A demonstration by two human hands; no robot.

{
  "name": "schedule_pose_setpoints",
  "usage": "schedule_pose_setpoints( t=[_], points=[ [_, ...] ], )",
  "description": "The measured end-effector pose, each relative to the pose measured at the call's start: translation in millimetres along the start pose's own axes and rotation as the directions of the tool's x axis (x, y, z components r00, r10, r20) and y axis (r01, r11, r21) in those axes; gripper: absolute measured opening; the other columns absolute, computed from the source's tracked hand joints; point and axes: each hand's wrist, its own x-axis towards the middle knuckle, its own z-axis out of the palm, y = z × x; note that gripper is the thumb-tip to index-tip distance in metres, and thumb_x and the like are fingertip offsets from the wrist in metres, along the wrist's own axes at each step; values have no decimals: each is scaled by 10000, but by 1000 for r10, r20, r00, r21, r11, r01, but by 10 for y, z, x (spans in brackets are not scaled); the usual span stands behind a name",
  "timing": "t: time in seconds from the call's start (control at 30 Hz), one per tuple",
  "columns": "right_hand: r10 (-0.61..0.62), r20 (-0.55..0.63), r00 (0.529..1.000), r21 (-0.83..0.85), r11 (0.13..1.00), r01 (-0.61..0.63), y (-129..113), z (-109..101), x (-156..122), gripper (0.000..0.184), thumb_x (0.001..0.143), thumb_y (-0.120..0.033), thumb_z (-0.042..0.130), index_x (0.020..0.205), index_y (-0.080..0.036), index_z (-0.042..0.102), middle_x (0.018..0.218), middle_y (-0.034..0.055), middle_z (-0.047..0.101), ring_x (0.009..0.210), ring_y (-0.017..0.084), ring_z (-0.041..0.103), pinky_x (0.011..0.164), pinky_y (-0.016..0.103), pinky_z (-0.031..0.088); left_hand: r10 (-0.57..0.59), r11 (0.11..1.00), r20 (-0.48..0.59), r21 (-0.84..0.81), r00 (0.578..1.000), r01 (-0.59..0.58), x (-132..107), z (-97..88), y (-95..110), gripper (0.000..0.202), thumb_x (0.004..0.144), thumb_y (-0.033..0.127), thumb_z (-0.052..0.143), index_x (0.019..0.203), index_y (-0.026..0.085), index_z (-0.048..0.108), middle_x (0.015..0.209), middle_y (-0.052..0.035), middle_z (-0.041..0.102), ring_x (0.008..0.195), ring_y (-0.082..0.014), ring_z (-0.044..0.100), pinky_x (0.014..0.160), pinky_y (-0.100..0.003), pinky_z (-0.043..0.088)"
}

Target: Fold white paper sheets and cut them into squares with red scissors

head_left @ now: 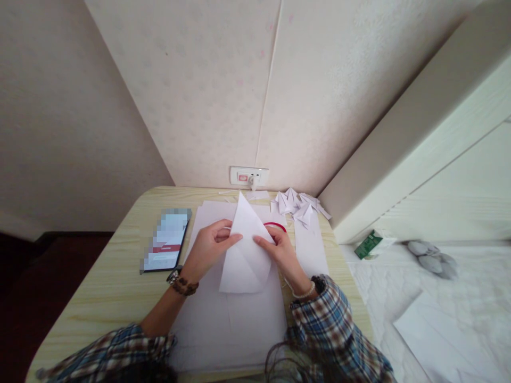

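Note:
A white sheet of paper [247, 260], folded to a point at its top, is held up between my two hands. My left hand [213, 244] pinches its left edge, thumb in front and fingers behind. On the right edge, my right hand [281, 250] grips it the same way. A faint diagonal crease runs across the lower part. Beneath it lies a stack of white paper [235, 335] on the table. Just behind my right hand shows the red curved handle [276, 225] of something mostly hidden.
Left of the paper lies a phone [167, 242] with its screen lit. Several folded paper pieces [297, 205] sit at the table's [112, 287] back right corner. A wall socket [249, 176] holds a plug. On the white bedding at right are a green box [368, 244], grey items [433, 259] and another sheet [443, 335].

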Motion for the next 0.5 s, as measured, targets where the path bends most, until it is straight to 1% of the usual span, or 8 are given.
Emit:
schedule_pose_setpoints(
  t=[0.17,0.33,0.5],
  points=[
    [-6,25,1000,13,1000,6,-39,3,-28,242,708,-387,706,782,-160,667,728,12,631,595,133,536,521,234,401,-23,1000,0,-12,1000,23,-5,-3,-2,351,686,399,734,918,152,643,827,-60,763,768,-245,717,635,-280,539],
    [-11,41,999,-5,1000,11,-20,-15,-26,245,718,-396,700,780,-162,662,724,15,625,594,137,536,506,235,405,-39,999,12,-26,999,39,-17,-15,-8,355,686,409,732,908,149,639,845,-66,762,785,-251,715,642,-286,540],
    [-28,72,997,-56,998,32,2,-20,-15,248,728,-400,700,827,-177,657,789,25,636,685,160,562,569,249,446,-39,999,34,3,999,38,-28,5,11,287,689,392,725,822,160,622,776,-41,754,724,-230,707,601,-270,523]
  ],
)
